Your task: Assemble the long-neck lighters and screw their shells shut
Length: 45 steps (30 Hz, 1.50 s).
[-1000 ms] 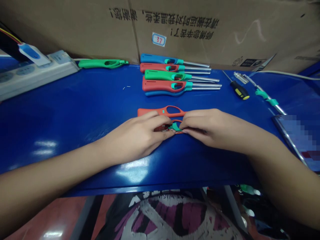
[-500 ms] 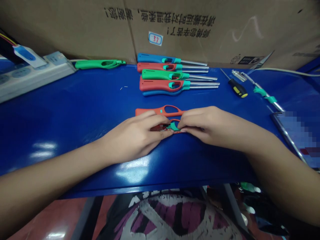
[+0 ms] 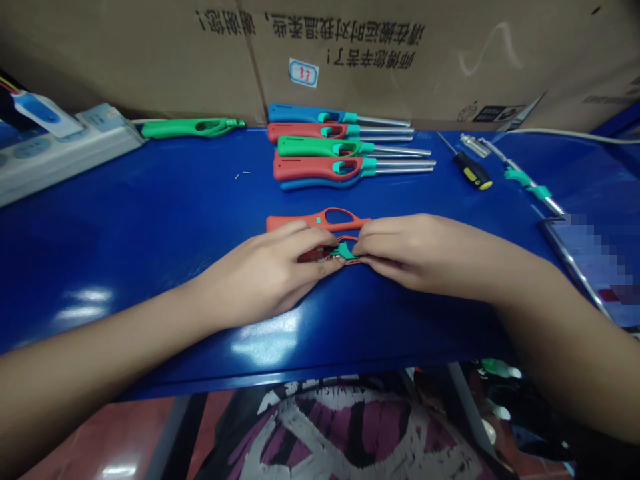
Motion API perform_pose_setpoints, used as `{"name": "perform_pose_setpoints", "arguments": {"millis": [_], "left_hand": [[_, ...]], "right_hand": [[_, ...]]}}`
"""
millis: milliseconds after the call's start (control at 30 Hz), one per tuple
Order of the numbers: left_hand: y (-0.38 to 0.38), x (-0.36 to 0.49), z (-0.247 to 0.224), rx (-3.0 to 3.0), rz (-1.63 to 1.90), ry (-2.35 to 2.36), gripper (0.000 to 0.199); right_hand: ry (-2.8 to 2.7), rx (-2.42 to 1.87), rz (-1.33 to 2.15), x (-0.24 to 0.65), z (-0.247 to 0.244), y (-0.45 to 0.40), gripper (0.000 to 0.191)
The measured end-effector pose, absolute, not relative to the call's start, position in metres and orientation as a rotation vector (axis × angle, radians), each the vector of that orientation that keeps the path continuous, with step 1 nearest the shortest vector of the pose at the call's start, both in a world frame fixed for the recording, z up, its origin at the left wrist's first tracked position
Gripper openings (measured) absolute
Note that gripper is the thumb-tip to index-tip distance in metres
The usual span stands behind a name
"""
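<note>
Between my hands lies an opened red lighter handle shell [image 3: 312,255] with a teal trigger [image 3: 345,251] and small inner parts showing in it. My left hand [image 3: 277,270] grips the shell from the left, thumb and fingers closed around its edges. From the right, my right hand [image 3: 407,250] pinches the front end beside the trigger; its fingertips hide what exactly they hold. Just behind lies the other red half shell [image 3: 293,221], its loop-shaped opening toward the right and its right end partly behind my right hand.
Several long-necked lighters [image 3: 320,167] lie in a row behind. A green handle [image 3: 187,127] and a power strip [image 3: 70,147] sit at the back left. At the right are a screwdriver [image 3: 473,172], metal tubes with teal parts [image 3: 537,191] and a screen [image 3: 595,267]. A cardboard box [image 3: 350,87] stands behind.
The view has shifted slightly. Both hands stay on the red shell, with only a slight movement of the fingers near the teal trigger.
</note>
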State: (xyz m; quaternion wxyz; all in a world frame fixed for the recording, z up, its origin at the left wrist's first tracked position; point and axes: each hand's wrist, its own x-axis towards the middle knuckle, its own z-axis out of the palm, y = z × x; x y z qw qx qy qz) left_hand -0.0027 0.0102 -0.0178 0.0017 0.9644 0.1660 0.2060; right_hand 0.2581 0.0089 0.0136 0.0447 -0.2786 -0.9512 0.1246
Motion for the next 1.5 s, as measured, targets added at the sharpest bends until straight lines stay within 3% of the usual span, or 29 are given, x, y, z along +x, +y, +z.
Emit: {"name": "perform_pose_setpoints", "arguments": {"millis": [300,700,1500], "left_hand": [[0.0105,-0.0027,-0.0181,2.990,0.649,0.523,0.031],[0.0106,-0.0043,-0.0210,2.977,0.635,0.544,0.028],[0.0101,-0.0011,-0.0231,2.825,0.633,0.543,0.032]], "right_hand": [[-2.973,-0.856,0.151,0.2585,0.0115,0.0053,0.027],[-2.859,-0.886,0.523,0.2571,0.0155,0.0134,0.030],[-2.884,-0.892,0.475,0.2560,0.0151,0.0118,0.024]]}}
